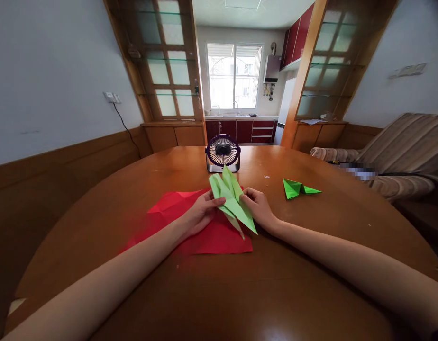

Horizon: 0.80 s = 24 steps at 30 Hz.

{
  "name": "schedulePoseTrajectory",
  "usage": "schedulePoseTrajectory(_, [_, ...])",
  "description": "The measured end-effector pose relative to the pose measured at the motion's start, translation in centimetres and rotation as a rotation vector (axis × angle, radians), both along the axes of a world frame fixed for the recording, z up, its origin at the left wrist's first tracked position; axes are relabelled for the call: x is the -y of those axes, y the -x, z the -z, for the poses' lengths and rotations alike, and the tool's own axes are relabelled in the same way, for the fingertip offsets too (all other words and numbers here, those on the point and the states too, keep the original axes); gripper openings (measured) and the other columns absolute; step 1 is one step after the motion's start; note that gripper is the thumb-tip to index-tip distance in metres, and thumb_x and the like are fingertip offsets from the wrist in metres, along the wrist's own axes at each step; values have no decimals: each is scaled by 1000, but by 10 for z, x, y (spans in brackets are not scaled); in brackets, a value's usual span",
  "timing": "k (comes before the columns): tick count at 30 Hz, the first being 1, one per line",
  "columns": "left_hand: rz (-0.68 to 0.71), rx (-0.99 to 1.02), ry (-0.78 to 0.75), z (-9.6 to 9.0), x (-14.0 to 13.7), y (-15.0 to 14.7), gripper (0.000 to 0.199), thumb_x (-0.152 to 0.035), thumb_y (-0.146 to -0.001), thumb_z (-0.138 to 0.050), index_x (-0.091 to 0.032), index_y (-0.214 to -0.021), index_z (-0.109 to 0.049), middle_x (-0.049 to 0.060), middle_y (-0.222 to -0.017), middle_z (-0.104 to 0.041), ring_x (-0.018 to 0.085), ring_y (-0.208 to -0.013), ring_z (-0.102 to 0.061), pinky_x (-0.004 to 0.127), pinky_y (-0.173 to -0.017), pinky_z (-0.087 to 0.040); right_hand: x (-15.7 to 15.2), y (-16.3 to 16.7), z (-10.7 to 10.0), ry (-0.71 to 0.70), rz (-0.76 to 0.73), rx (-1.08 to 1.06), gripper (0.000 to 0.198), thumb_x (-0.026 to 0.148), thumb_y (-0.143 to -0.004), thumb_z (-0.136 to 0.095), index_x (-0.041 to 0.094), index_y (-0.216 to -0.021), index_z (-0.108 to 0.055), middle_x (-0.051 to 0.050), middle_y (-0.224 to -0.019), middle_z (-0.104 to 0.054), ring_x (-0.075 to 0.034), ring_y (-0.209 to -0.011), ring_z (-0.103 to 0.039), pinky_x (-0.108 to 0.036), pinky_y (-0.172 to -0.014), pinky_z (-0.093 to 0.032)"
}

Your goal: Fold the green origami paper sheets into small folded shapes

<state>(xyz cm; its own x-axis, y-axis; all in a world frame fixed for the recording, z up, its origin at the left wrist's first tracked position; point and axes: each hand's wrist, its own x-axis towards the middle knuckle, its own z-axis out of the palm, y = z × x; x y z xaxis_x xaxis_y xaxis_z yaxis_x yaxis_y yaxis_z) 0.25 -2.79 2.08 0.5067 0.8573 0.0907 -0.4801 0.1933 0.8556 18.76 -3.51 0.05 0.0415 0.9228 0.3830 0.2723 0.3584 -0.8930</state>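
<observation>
A light green folded paper [236, 207], with several pointed flaps, is held up over the table between both hands. My left hand [202, 211] grips its left side, the thumb lying on top and the fingers behind. On the right side, my right hand [259, 208] pinches a flap between thumb and curled fingers. Beneath them lies a creased red paper sheet [219, 241], spread flat and partly covered by my left forearm. Off to the right, apart from both hands, rests a brighter green folded paper piece [293, 188] with pointed ends.
A small dark purple fan [223, 152] stands on the brown wooden table [276, 289], just beyond the green paper. To the right is a striped sofa [411, 151]. Behind the table, wooden shelving [172, 122] frames a kitchen with a window [235, 76].
</observation>
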Motion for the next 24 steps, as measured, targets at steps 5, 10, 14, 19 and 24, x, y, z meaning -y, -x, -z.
schedulePoseTrajectory(5, [-98, 31, 30, -6, -3, 2, 51, -6, -65, -77, -16, -112, -60, 6, -96, -71, 15, -83, -68, 27, -84, -53, 0, -1, 1, 18, 9, 29, 20, 33, -70, -50, 19, -57, -45, 3, -56, -43, -11, -54, -38, -23, -49, -29])
schedulePoseTrajectory(10, [-76, -30, 33, -20, -7, 11, 34, -14, -71, -73, -14, -104, -65, 7, -93, -71, 17, -72, -67, 27, -72, -55, 3, 3, 1, -28, -45, 142, 15, 27, -68, -52, 19, -57, -46, 4, -57, -44, -11, -57, -39, -22, -50, -28])
schedulePoseTrajectory(14, [-137, -54, 24, -29, -11, 19, 25, -11, -68, -71, -14, -93, -66, 4, -82, -69, 16, -67, -66, 25, -65, -55, 3, 2, 0, 39, -206, 58, 18, 30, -69, -55, 18, -56, -48, 4, -57, -45, -11, -57, -39, -22, -51, -28])
schedulePoseTrajectory(19, [-177, -23, -2, -35, -15, 28, 31, -3, -64, -69, -17, -92, -65, 0, -79, -69, 15, -65, -65, 26, -64, -55, -2, -5, -3, 162, -418, -196, 25, 36, -68, -59, 18, -54, -48, 3, -54, -47, -9, -51, -39, -23, -50, -28])
schedulePoseTrajectory(24, [-212, -102, 127, -36, -18, 31, 12, -13, -71, -69, -14, -82, -64, 6, -73, -69, 20, -60, -65, 32, -62, -55, -5, -8, -4, 158, -411, -270, 18, 35, -71, -57, 21, -79, -49, 5, -56, -54, -12, -45, -47, -24, -46, -36])
